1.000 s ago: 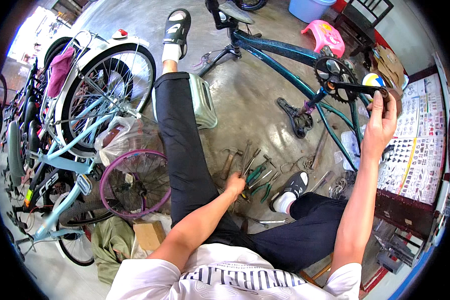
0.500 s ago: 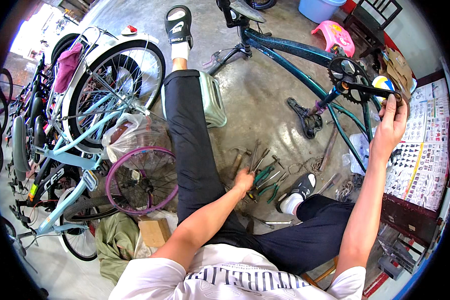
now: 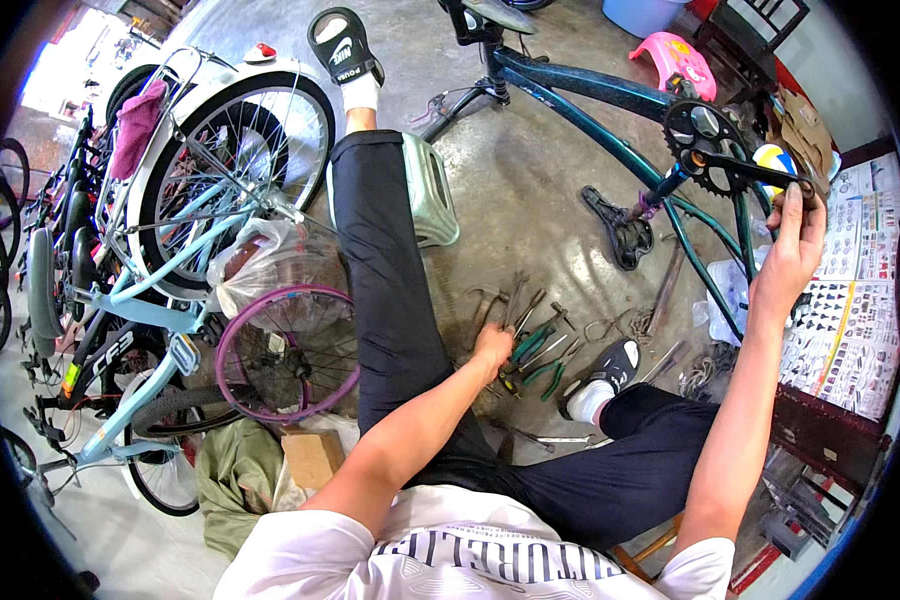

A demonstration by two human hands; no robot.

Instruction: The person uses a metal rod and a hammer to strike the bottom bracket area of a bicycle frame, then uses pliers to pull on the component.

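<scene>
My right hand (image 3: 796,245) grips the outer end of a black crank arm (image 3: 745,172), with its fingers closed round the tip. The crank sits on a dark chainring (image 3: 705,135) of a dark teal bicycle frame (image 3: 610,150), which rests upside down with its black saddle (image 3: 618,232) at the floor. My left hand (image 3: 493,346) is down among the hand tools, fingers drawn together. What they hold is hidden under the hand. Beside it lie a hammer (image 3: 482,303), green-handled pliers (image 3: 554,373) and several other tools.
To the left stand a light blue bicycle (image 3: 160,320) and a purple wheel rim (image 3: 225,375). My left leg stretches over a pale green stool (image 3: 432,200). A pink stool (image 3: 675,62) and a blue tub (image 3: 642,15) are at the back right. Printed sheets (image 3: 850,290) cover a right-hand surface.
The view has shifted slightly, so most things sit a little farther right. My left foot has tilted to the left. Both hands stay at the same places.
</scene>
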